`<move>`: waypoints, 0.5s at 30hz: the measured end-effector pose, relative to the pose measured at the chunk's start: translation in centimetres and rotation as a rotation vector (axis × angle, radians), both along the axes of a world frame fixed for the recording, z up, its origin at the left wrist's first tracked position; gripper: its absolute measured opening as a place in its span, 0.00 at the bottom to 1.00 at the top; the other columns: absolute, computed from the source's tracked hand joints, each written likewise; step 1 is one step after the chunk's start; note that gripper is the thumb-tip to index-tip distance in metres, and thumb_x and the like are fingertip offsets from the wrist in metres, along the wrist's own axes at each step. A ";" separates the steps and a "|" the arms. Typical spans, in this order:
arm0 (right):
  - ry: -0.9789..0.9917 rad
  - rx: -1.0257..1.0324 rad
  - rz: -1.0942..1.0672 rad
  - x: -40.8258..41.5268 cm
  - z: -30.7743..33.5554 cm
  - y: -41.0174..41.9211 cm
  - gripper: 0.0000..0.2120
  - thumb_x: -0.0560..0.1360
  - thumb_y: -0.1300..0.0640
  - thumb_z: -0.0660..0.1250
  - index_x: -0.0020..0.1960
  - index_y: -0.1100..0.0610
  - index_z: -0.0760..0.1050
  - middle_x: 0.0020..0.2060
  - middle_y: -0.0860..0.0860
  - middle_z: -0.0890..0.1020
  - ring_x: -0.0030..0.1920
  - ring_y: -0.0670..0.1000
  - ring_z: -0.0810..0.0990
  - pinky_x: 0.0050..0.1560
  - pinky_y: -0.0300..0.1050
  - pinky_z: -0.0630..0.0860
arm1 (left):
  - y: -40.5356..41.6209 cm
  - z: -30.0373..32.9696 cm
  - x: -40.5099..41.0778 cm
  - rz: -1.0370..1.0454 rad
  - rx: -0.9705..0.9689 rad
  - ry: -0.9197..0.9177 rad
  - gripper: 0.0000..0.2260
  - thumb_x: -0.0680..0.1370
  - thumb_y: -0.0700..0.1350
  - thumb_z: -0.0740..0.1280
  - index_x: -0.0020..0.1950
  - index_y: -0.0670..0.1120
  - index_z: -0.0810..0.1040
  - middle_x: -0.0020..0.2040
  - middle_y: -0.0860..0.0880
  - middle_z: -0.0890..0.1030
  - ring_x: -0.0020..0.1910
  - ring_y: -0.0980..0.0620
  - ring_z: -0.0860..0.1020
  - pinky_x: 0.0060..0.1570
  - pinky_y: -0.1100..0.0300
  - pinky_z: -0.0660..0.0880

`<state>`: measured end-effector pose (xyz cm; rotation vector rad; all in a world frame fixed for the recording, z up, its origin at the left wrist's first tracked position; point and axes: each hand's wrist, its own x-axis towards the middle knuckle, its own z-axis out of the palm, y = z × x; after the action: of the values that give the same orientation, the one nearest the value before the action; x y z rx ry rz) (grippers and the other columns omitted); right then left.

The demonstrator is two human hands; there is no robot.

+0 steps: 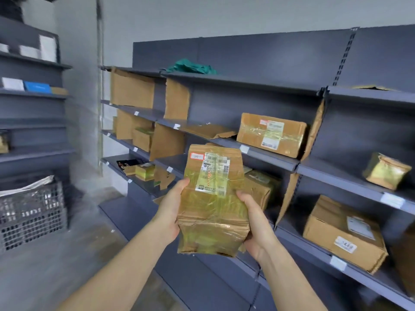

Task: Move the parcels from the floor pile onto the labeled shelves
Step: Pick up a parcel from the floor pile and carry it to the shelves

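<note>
Head view: left hand (pixel 169 212) and right hand (pixel 253 223) are clasping the crumpled, tape-wrapped brown cardboard parcel (pixel 213 198) by its lower sides, near the grey metal shelves (pixel 269 153) at right. Looks light and dented; glossy tape is probably slippery, so gripping the side edges seems best.

Soft, even light is filling the room without hard shadows, glare is shining off the tape on the held parcel (pixel 213 205), and the wide lens is bending and blurring the left edge.
</note>
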<state>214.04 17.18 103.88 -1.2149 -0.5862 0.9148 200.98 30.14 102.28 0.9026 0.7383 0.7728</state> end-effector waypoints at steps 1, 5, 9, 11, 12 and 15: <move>0.005 -0.009 0.018 -0.4 -0.3 2.1 0.14 0.80 0.46 0.65 0.58 0.52 0.83 0.51 0.54 0.88 0.49 0.54 0.88 0.51 0.51 0.80 | 1.8 -0.4 -0.7 0.022 -0.008 0.003 0.37 0.59 0.70 0.75 0.64 0.55 0.79 0.60 0.47 0.83 0.58 0.43 0.81 0.62 0.43 0.75; 0.030 -0.040 0.095 -1.3 -1.5 10.4 0.16 0.79 0.45 0.66 0.59 0.52 0.83 0.51 0.54 0.88 0.51 0.54 0.88 0.57 0.53 0.80 | 8.6 -1.4 -2.7 0.110 0.005 0.009 0.22 0.73 0.63 0.69 0.62 0.52 0.81 0.53 0.46 0.86 0.52 0.43 0.84 0.56 0.47 0.79; 0.053 -0.054 0.131 -0.8 -2.8 18.7 0.16 0.79 0.46 0.66 0.60 0.54 0.83 0.51 0.55 0.88 0.50 0.54 0.88 0.51 0.51 0.80 | 15.5 -1.9 -2.8 0.146 0.026 0.020 0.18 0.76 0.60 0.67 0.59 0.50 0.83 0.50 0.45 0.87 0.50 0.43 0.85 0.50 0.51 0.79; 0.070 -0.067 0.145 -0.1 -3.2 22.7 0.16 0.79 0.46 0.67 0.59 0.54 0.83 0.52 0.55 0.88 0.51 0.55 0.88 0.52 0.51 0.81 | 19.1 -2.1 -2.3 0.173 0.006 0.030 0.19 0.76 0.60 0.67 0.60 0.49 0.82 0.50 0.45 0.87 0.50 0.43 0.85 0.49 0.51 0.79; 0.074 -0.078 0.151 0.3 -3.2 24.7 0.17 0.78 0.45 0.68 0.60 0.53 0.83 0.52 0.55 0.88 0.52 0.55 0.87 0.53 0.52 0.81 | 20.9 -2.2 -2.0 0.179 0.004 0.036 0.19 0.76 0.60 0.67 0.60 0.49 0.83 0.50 0.45 0.87 0.49 0.43 0.85 0.47 0.51 0.79; 0.055 -0.110 0.171 1.4 -3.4 30.4 0.19 0.74 0.42 0.71 0.60 0.51 0.83 0.52 0.53 0.88 0.54 0.55 0.87 0.55 0.53 0.81 | 26.0 -2.0 -1.1 0.189 0.006 0.029 0.20 0.78 0.60 0.65 0.59 0.47 0.83 0.50 0.44 0.86 0.48 0.42 0.85 0.42 0.53 0.78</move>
<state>215.40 47.60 100.53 -1.2476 -0.6084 1.1340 199.84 56.16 100.25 0.8583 0.8560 0.9306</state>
